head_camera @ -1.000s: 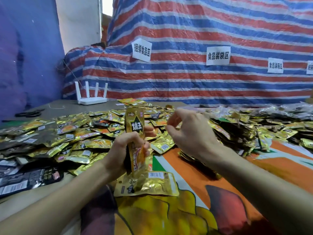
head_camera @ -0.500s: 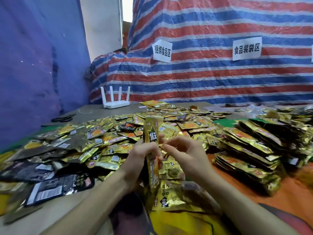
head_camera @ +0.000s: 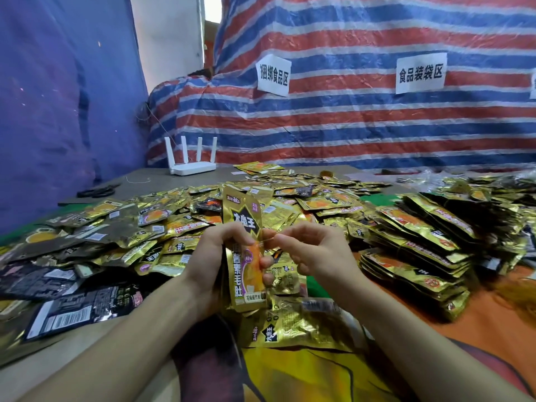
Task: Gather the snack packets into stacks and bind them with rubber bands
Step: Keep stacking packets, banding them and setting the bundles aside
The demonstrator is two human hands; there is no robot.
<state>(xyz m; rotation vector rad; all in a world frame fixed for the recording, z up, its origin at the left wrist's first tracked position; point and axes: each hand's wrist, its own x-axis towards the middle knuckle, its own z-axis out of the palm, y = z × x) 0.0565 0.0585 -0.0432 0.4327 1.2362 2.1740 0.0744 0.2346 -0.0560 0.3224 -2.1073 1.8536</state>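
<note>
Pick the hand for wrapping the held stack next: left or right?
Right. The left hand grips the upright packet stack, so it is busy. The right hand sits beside the stack, fingertips at its edge, probably best placed to wrap. Whether it pinches anything is unclear.

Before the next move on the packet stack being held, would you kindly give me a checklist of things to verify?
1. Left hand grips the stack upright: ok.
2. Stack's top edges flush: cannot tell; a gold corner shows behind its top right.
3. Right hand at the stack's right edge, fingertips pinched together: ok.
4. Rubber band in the right hand: cannot tell, too thin to make out.
5. Loose packets within reach on the left for the next stack: ok.
</note>
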